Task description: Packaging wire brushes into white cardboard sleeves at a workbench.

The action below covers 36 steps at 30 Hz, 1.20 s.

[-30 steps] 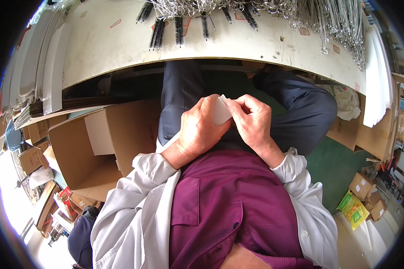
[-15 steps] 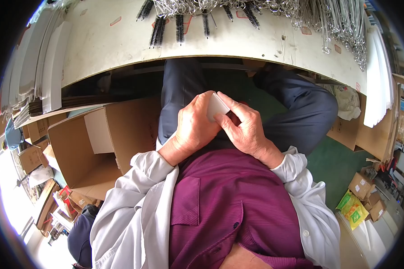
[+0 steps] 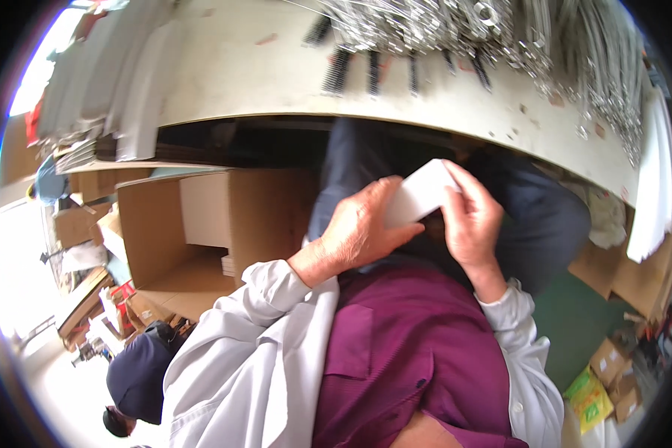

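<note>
**White box [image 3: 421, 196] held in a two-handed grip**

The white box is clasped at its lower left end by the left hand [image 3: 360, 230]; its upper right end is held by the fingers of the right hand [image 3: 476, 218]. An open cardboard carton [image 3: 275, 205] is seen left of both, black brushes [image 3: 373, 72] beyond them on a table [image 3: 231, 82].

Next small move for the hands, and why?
Probably carry the white, flat-sided cardboard piece left toward the large brown cardboard carton: the left hand and right hand both hold it, and the carton stands open on that side with flat white pieces inside.
</note>
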{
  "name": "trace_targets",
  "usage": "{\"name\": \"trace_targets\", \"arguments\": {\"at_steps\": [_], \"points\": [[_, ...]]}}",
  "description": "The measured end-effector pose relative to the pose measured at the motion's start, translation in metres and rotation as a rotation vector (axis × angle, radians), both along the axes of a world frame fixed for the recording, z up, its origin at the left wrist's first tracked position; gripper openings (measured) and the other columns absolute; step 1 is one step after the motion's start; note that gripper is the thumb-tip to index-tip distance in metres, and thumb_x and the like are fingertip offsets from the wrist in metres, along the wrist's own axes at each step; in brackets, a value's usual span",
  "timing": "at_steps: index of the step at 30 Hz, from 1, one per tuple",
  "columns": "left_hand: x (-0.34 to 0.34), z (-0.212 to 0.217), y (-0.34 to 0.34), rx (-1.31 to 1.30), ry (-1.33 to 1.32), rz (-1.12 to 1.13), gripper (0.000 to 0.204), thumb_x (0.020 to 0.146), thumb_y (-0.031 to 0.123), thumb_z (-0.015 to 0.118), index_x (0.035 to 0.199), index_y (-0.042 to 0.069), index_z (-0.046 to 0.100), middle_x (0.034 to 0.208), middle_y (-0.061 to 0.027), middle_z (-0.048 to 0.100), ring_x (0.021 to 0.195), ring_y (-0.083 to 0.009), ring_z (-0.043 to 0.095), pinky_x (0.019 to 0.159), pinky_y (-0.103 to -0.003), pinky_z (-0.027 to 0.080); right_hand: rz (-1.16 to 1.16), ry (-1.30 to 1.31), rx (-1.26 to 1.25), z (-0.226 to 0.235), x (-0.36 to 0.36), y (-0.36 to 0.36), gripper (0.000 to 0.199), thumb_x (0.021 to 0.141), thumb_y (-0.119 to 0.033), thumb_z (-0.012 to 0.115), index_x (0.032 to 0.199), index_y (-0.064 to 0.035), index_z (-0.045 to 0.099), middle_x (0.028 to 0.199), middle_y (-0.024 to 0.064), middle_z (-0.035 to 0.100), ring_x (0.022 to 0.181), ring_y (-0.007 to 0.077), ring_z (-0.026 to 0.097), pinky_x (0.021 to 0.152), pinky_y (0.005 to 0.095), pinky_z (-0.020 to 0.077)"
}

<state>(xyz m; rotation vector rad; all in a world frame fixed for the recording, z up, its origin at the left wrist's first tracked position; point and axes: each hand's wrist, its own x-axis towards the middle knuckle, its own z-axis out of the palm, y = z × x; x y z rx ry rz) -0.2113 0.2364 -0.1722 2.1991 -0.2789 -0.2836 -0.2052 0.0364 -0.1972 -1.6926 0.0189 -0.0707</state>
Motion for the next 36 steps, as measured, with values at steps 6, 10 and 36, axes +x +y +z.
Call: {"name": "trace_targets", "arguments": {"at_steps": [6, 10, 36], "points": [[-0.005, 0.026, 0.059, -0.174, 0.419, 0.010, 0.031, 0.089, 0.015, 0.080, 0.114, 0.000, 0.068, 0.093, -0.0099, 0.069, 0.084, -0.0136, 0.062, 0.075, -0.032, 0.052, 0.103, -0.098, 0.006, 0.011, 0.019, 0.002, 0.032, 0.100, -0.004, 0.065, 0.130, 0.0055, 0.066, 0.115, 0.0116, 0.074, 0.090, 0.0105, 0.067, 0.080, 0.0258, 0.0551], [0.000, 0.051, 0.106, -0.054, 0.176, 0.268, 0.025, 0.090, 0.008, 0.078, 0.113, 0.000, 0.069, 0.092, -0.0075, 0.068, 0.086, -0.0088, 0.060, 0.078, -0.030, 0.053, 0.108, -0.427, -0.388, 0.034, 0.044, 0.004, 0.021, 0.094, -0.005, 0.072, 0.115, 0.0007, 0.073, 0.105, 0.0127, 0.074, 0.068, 0.0138, 0.061, 0.062, 0.0264, 0.0519], [0.178, 0.033, 0.303, 1.175, -0.841, 0.471, 0.041, 0.086, 0.013, 0.070, 0.125, 0.004, 0.064, 0.123, -0.0227, 0.063, 0.116, -0.0390, 0.061, 0.101, -0.047, 0.050, -0.110, -0.596, -0.639, 0.016, 0.095, -0.007, 0.004, 0.089, -0.002, 0.072, 0.092, -0.0025, 0.069, 0.092, 0.0127, 0.072, 0.081, 0.0306, 0.071, 0.069, 0.0371, 0.0566]]}}
